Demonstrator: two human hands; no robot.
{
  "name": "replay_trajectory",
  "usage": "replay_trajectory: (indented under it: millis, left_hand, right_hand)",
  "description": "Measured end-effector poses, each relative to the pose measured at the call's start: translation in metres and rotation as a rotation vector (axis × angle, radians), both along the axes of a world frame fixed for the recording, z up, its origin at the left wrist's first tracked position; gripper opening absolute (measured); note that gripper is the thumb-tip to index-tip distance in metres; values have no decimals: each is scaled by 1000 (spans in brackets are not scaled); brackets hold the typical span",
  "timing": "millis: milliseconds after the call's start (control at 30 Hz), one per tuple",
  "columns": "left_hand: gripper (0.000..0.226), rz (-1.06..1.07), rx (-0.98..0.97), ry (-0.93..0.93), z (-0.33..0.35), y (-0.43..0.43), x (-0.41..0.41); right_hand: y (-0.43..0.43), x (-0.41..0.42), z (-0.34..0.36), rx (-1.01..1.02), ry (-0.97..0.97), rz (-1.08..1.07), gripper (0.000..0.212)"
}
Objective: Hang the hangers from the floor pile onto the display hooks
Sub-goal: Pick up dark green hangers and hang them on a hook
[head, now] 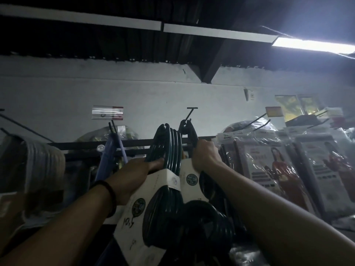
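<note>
By the dim wall point(134, 89), right hand point(205, 156) grips one hanger bundle point(189, 130) against the display hook point(190, 116), apparently to seat it, left hand point(132, 173) gripping the next bundle point(169, 148) ready

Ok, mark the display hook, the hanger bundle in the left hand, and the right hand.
display hook point(189, 115): head view, black slanted rod.
hanger bundle point(169, 148): head view, dark necks above the paper band.
right hand point(204, 154): head view, back of the hand.

Both arms reach up and fwd, forearms bare. L hand point(134, 175) grips a hanger bundle point(169, 150) from its side — R hand point(204, 155) sits higher, fingers curled round a second bundle point(189, 131).
</note>
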State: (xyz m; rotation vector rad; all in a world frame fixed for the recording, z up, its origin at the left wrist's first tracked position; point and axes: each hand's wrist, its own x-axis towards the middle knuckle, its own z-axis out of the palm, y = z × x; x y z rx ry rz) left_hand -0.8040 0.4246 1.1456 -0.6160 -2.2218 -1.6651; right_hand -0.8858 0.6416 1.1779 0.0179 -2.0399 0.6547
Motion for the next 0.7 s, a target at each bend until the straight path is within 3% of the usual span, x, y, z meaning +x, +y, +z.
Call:
replay_trajectory:
  millis: [200, 400, 567, 700]
  left_hand:
    - [25, 111, 64, 26, -3, -23, -15]
    - [23, 149, 85, 60, -9, -33, -29]
    - [17, 176, 73, 103, -15, -25, -33]
    - [30, 177, 59, 130, -13, -21, -32]
  right_hand:
    - [-7, -49, -5, 53, -142, 77, 18]
    - [-16, -82, -8, 236, -229, 2, 7]
    - [0, -94, 0, 475, -385, -11, 23]
    - [10, -36, 17, 454, -149, 8, 33]
